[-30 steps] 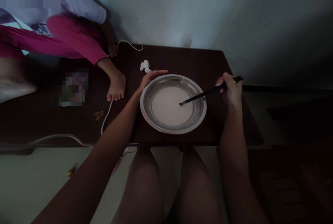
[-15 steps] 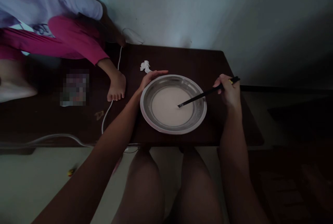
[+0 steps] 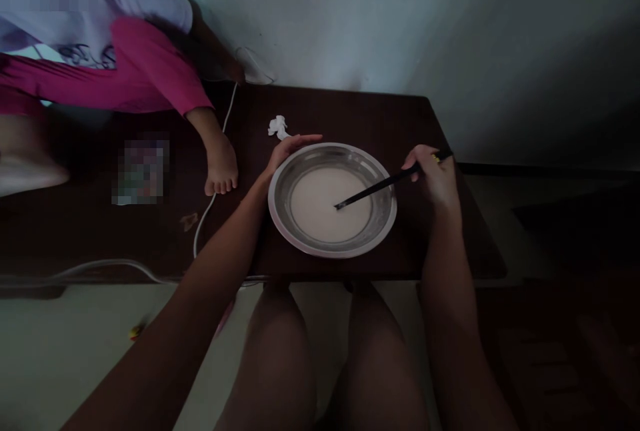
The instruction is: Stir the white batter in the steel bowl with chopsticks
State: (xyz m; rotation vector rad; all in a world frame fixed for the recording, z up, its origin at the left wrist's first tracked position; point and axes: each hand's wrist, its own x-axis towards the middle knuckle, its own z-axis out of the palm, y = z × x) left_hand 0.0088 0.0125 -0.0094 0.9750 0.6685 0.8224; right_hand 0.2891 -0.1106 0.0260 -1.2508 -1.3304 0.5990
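A wide metal bowl [image 3: 280, 224] of milky off-white liquid [image 3: 320, 207] stands on the dark wooden bench. Along its far left rim lies my left hand [image 3: 286, 151], fingers stretched out and resting against the outside; the thumb cannot be made out. My right hand [image 3: 431, 167] is closed around the upper end of black chopsticks [image 3: 380, 184], right of the bowl. They slant down to the left over the rim, their lower tips at the liquid near the middle. Whether there are one or two sticks is hard to tell.
Behind my left hand lies a crumpled white tissue [image 3: 278, 127]. A person in pink trousers [image 3: 150, 77] sits at the left, one bare foot [image 3: 221, 167] on the bench [image 3: 380, 114]. A white cable [image 3: 203, 221] runs past that foot. A pale wall [image 3: 330, 24] rises behind.
My right hand and the chopsticks have shifted slightly left, and the tips have moved a little left in the liquid. My left hand keeps its place at the bowl. The seated person's knee has shifted.
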